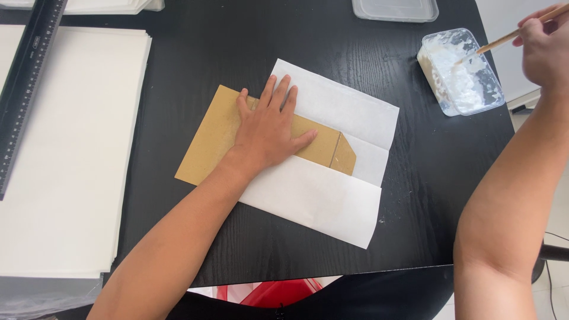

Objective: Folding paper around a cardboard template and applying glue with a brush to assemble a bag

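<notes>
Head view: we count two hands. Our left hand [268, 130] flat, fingers spread wide, pressing one brown cardboard template [216, 139] onto one folded white paper sheet [332, 195], centre of black table [225, 53]. Our right hand [542, 50] far right, gripping one wooden stick [504, 38], tip in one clear paste tub [461, 72]. One white paper stack [65, 160] left, one black ruler [26, 77] across it.
</notes>
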